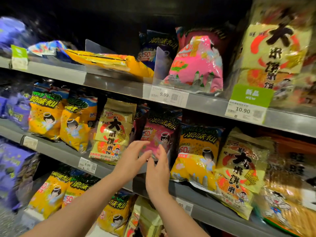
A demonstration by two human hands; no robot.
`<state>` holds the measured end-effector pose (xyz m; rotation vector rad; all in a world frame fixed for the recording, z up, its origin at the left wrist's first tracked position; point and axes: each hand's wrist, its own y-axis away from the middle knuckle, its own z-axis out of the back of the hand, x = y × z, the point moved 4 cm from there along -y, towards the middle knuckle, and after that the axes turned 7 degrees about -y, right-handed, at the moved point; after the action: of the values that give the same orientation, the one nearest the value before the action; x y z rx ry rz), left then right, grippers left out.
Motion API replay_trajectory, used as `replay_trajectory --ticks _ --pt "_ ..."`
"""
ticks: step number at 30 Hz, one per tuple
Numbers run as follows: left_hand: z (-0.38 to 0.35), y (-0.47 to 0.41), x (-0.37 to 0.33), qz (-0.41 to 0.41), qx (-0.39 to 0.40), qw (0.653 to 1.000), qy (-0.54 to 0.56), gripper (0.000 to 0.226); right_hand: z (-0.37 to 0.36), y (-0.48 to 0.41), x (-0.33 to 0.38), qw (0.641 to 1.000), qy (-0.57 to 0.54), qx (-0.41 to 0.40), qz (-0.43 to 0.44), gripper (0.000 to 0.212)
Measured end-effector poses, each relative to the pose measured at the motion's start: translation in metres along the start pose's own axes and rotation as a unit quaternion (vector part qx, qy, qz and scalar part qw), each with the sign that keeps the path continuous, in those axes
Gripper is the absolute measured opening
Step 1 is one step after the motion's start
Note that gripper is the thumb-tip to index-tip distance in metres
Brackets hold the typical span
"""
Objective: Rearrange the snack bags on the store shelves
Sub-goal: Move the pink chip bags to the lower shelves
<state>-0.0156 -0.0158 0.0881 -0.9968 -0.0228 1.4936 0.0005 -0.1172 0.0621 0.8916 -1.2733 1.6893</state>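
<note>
1. At lower edge of pink snack bag point(159, 134): left grip point(135, 154), fingers apart.
2. Right grip point(157, 170) likewise apart, just beside; contact unclear.
3. Bag upright on middle shelf point(56, 149), beside yellow snack bag point(196, 158).

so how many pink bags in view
2. One pink bag sits on the top shelf; the other pink bag stands on the middle shelf, behind the left hand and right hand. More may be hidden.
</note>
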Motion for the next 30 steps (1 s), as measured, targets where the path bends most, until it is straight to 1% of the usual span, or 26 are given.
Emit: replay_trajectory --ticks 3,6,9,11,16,19,22,25,27,28,30 --pt "0.021 0.002 -0.025 -0.037 -0.043 0.998 -0.005 0.031 0.019 0.004 0.025 0.996 -0.048 -0.046 0.065 0.04" --pt "0.04 0.001 -0.056 -0.066 -0.089 0.994 -0.007 0.03 0.041 0.005 0.06 0.983 -0.086 -0.087 0.135 0.036" --pt "0.055 -0.007 -0.088 -0.091 -0.125 0.988 0.004 0.032 0.071 -0.001 0.105 0.963 -0.074 -0.142 0.217 0.031" --pt "0.063 -0.017 -0.106 -0.101 -0.145 0.984 0.003 0.037 0.093 -0.012 0.133 0.953 -0.04 -0.169 0.247 0.035" --pt "0.075 -0.048 -0.138 -0.106 -0.159 0.981 0.046 0.069 0.125 -0.046 0.162 0.963 0.092 -0.164 0.195 0.061" --pt "0.082 -0.072 -0.145 -0.101 -0.156 0.981 0.057 0.08 0.133 -0.057 0.171 0.966 0.161 -0.136 0.148 0.071" --pt "0.089 -0.098 -0.148 -0.067 -0.153 0.985 0.052 0.088 0.143 -0.074 0.184 0.982 0.141 -0.11 0.067 0.076" --pt "0.086 -0.114 -0.155 -0.027 -0.112 0.992 0.048 0.085 0.146 -0.095 0.184 0.991 0.091 -0.101 0.002 0.082" --pt "0.081 -0.121 -0.159 -0.003 -0.094 0.995 0.03 0.077 0.144 -0.099 0.183 0.993 0.051 -0.103 -0.018 0.086" --pt "0.078 -0.125 -0.16 0.011 -0.086 0.996 0.0 0.074 0.144 -0.101 0.181 0.993 0.034 -0.108 -0.019 0.085" --pt "0.076 -0.13 -0.161 0.047 -0.072 0.994 -0.069 0.076 0.144 -0.1 0.182 0.993 0.014 -0.116 -0.017 0.073"
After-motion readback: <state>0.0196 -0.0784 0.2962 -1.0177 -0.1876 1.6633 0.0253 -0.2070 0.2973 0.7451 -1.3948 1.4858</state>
